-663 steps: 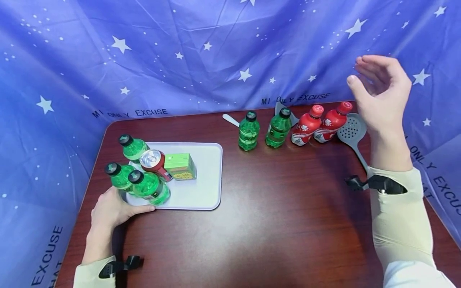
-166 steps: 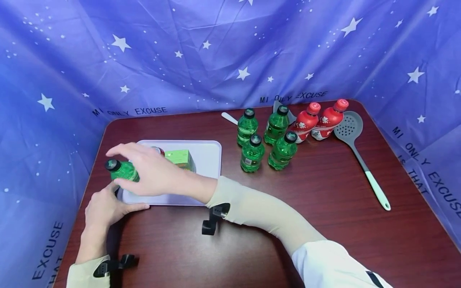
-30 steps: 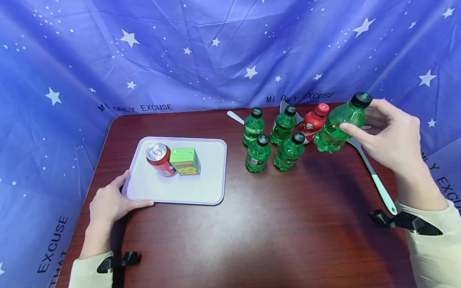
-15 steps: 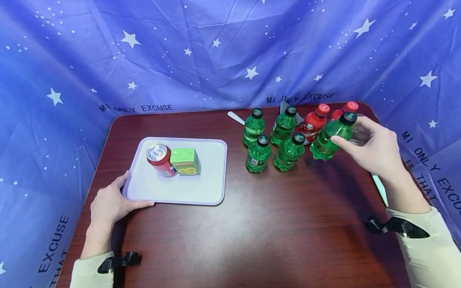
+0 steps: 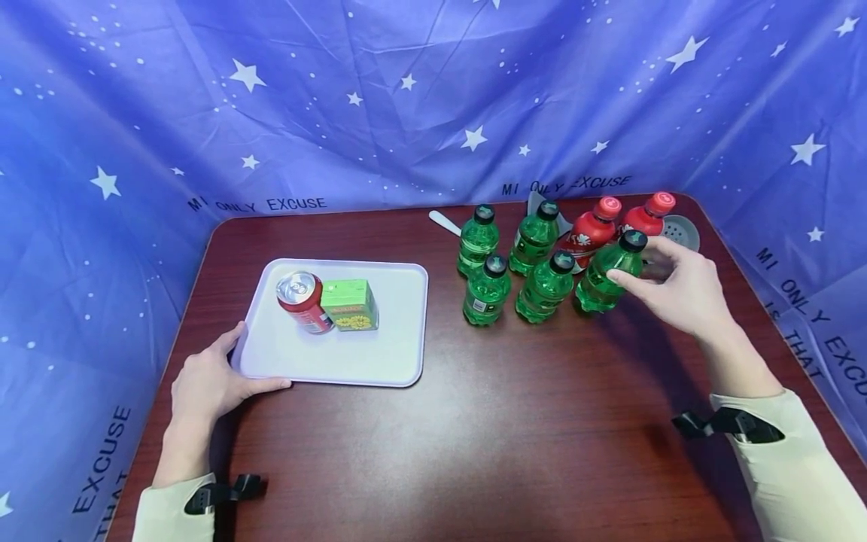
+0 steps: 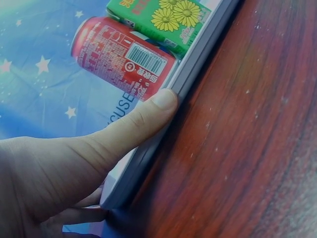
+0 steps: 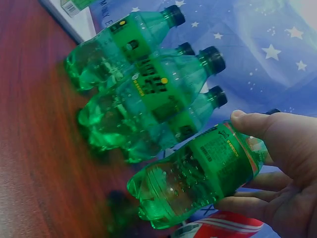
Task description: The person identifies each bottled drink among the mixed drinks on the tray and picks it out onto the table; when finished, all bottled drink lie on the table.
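Note:
My right hand [image 5: 684, 290] grips a green soda bottle [image 5: 603, 280] with a black cap, thumb on one side and fingers on the other. Its base is close over the table, right of two rows of similar green bottles, including a front-row bottle [image 5: 545, 290]. In the right wrist view the held bottle [image 7: 198, 173] contains clear liquid. At the left, my left hand [image 5: 210, 380] holds the near-left corner of a white tray [image 5: 366, 365], thumb along its front rim. On the tray stand a red drink can [image 5: 308, 305] and a green juice carton [image 5: 351, 307], side by side.
Two red-capped bottles, one of them a red bottle [image 5: 588, 235], stand behind the held one. A grey slotted spoon [image 5: 682, 232] lies beyond my right hand. A white-handled utensil [image 5: 444, 222] lies behind the green bottles. Starry blue cloth [image 5: 379, 135] backs the table.
Since 22 seconds ago, two green bottles have gone from tray to table, and the third is in my right hand. Over the last second that hand moved left and down; my left hand stayed put.

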{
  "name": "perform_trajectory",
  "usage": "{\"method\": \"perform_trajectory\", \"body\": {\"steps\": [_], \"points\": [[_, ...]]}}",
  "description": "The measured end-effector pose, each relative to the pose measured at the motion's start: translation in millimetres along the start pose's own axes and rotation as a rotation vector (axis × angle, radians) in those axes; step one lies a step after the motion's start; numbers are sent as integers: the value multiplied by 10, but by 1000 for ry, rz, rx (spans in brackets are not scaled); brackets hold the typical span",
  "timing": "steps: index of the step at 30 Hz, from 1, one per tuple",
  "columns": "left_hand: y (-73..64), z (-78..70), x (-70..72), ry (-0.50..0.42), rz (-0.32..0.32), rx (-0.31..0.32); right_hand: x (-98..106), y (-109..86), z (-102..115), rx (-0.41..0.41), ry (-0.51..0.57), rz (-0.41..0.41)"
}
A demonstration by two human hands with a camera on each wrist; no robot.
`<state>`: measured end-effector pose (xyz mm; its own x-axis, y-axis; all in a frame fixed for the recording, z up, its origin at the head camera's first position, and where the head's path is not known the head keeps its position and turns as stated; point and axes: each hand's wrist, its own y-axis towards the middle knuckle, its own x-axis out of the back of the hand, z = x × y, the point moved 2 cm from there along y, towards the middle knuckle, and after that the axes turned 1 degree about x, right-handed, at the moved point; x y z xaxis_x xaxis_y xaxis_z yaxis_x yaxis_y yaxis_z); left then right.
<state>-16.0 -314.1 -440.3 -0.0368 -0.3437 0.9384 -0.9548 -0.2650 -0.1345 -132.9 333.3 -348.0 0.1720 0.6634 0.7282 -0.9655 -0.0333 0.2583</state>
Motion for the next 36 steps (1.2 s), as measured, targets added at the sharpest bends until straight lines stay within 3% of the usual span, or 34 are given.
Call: {"method": "perform_trajectory", "body": {"steps": [8,29,32,36], "points": [[14,-12,2,0,4,-2,-78,-40,-60,-37,20,15],[27,40,18,12,13,-3,-114,-135,-100,-41,0,76],[31,14,23,1,33,-17,-97,-144,-81,-27,2,78],[38,-51,107,-3,107,-51,-44,-105,-46,26,-35,96]]}}
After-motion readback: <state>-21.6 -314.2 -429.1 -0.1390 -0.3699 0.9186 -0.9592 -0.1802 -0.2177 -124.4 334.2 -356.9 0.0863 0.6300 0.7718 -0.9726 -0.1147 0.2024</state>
